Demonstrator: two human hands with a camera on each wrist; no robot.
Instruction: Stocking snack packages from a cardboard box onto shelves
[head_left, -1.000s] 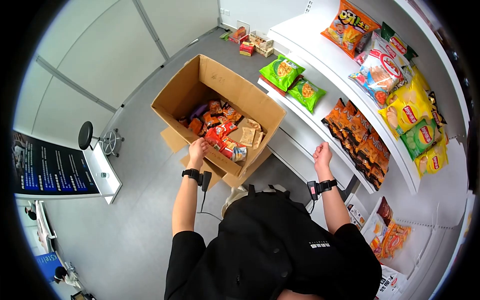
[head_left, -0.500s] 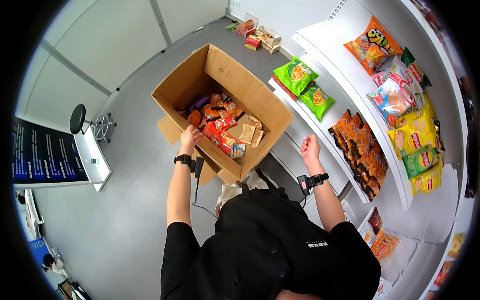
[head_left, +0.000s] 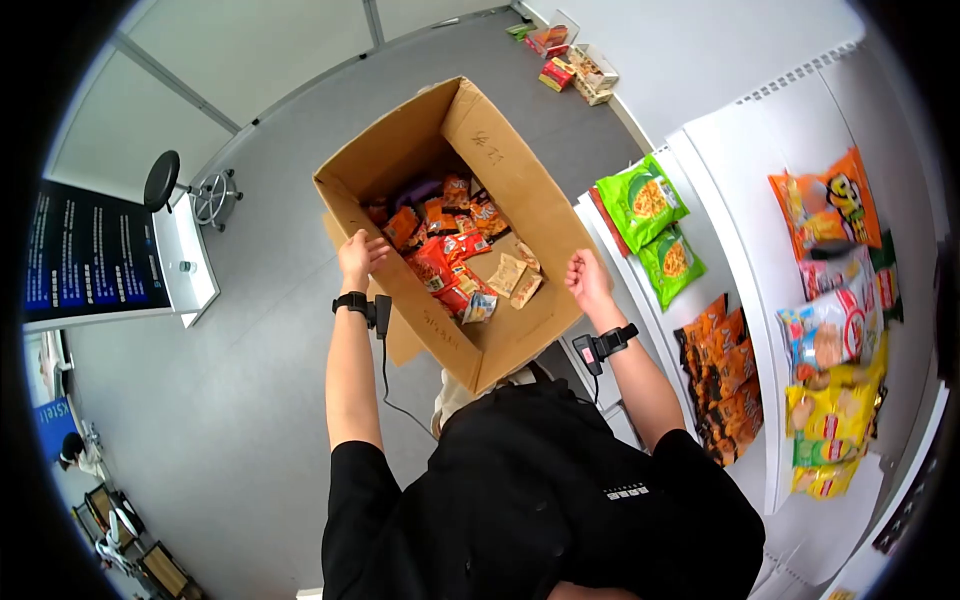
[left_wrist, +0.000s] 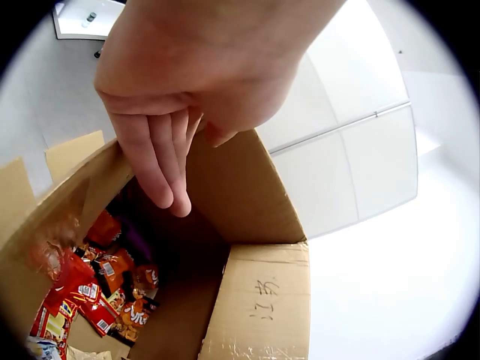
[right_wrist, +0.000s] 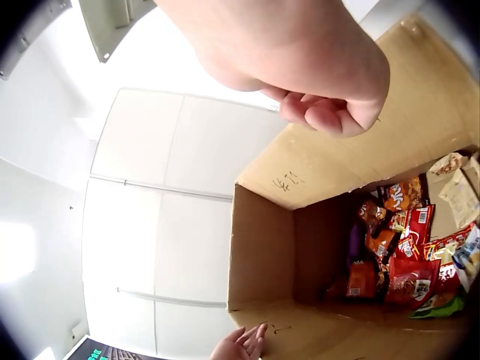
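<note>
An uncapped cardboard box (head_left: 530,200) holds red and orange snack packets (head_left: 430,265) and pale brown ones (head_left: 507,273). My left hand (head_left: 362,257) is at its left rim, fingers extended over the edge. In the left wrist view that hand (left_wrist: 199,82) has its fingers fairly straight, pointing down over the box's inside. At the box's right rim is my right hand (head_left: 588,282), fingers curled. The right wrist view shows this hand (right_wrist: 315,75) curled in front of the box's outer edge, no object visible in it; whether it touches the cardboard I cannot tell.
White shelves (head_left: 715,200) on the right carry green bags (head_left: 645,202), orange-black packets (head_left: 722,380) and yellow bags (head_left: 835,410). Small boxes (head_left: 590,70) lie on the floor by the wall. A black stool (head_left: 162,181) and a white stand (head_left: 190,260) are at the left.
The right hand has moved left to the box's right rim, still curled. The left hand stays by the left rim, its fingers now further over it. The head view has turned, shifting the shelves.
</note>
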